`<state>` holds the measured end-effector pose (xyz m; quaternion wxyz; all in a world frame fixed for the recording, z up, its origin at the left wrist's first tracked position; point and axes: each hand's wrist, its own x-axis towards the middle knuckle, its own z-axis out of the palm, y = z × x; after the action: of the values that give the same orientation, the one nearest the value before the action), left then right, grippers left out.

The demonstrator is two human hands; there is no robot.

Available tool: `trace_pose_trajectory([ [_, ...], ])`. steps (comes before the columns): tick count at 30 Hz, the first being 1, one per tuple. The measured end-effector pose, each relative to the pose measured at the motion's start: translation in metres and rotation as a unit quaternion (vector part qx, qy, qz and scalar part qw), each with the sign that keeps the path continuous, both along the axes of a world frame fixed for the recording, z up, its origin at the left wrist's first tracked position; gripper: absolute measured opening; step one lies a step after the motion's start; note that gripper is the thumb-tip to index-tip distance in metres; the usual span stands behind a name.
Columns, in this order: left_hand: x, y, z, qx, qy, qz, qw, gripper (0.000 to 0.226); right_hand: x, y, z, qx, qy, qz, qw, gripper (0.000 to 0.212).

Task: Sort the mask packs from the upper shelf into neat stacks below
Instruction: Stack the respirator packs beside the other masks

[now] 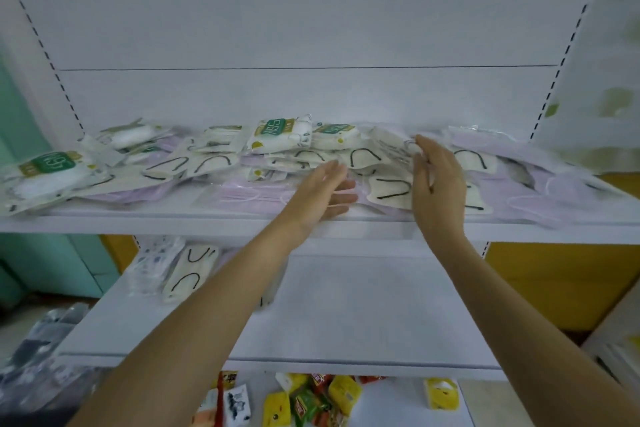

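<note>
Reaching up from below, both of my bare forearms rise toward a white shop shelving unit. Nearest me, on the bottom level, lie bright yellow and red snack packets (341, 392). Above them is the lower shelf (363, 305), where a few cream mask packs with black ear loops (190, 274) and some clear-wrapped ones (152, 267) sit at the left end, loosely gathered rather than squared up.

Higher and further off is the upper shelf (173, 224). My left hand (322, 194) hovers just over its front edge, fingers straight and apart, gripping nothing. My right hand (438, 184) is beside it, back toward me, fingers straight and resting against the heap; it holds nothing either.

The mask packs (214, 163) are spread along the whole upper shelf in a loose, overlapping jumble: flat lilac packs (263, 192) at the front, cream packs (391, 192) between my hands, and white packs with green labels (277, 135) further back. I judge them light, thin and floppy, with glossy film that will slide. Gathering several of one kind flat between both palms, or pinching along a sealed edge, looks safest; pulling one from below may drag its neighbours off the shelf.

Behind everything stands the plain white back panel (311, 28).
</note>
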<state>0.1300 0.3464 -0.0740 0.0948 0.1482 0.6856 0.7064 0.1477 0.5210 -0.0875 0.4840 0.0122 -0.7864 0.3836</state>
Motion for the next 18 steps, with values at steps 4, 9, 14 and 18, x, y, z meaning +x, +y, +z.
trace_pose_trajectory([
  [4, -0.009, -0.007, 0.020, 0.214, -0.134, -0.040, 0.967, 0.053, -0.001, -0.024, -0.009, 0.249, 0.074, 0.133, 0.957, 0.040],
  [9, -0.032, -0.059, 0.023, 0.226, -0.048, 0.133, 0.964, 0.036, -0.034, -0.051, -0.007, 0.300, -0.059, 0.215, 0.928, 0.052],
  [14, -0.048, -0.133, 0.024, 0.248, 0.034, 0.253, 0.935, 0.077, -0.091, -0.086, 0.016, 0.178, -0.249, 0.195, 0.932, 0.060],
  [18, -0.061, -0.180, 0.020, 0.212, 0.054, 0.315, 0.924, 0.076, -0.144, -0.116, 0.026, 0.207, -0.333, 0.153, 0.907, 0.068],
])
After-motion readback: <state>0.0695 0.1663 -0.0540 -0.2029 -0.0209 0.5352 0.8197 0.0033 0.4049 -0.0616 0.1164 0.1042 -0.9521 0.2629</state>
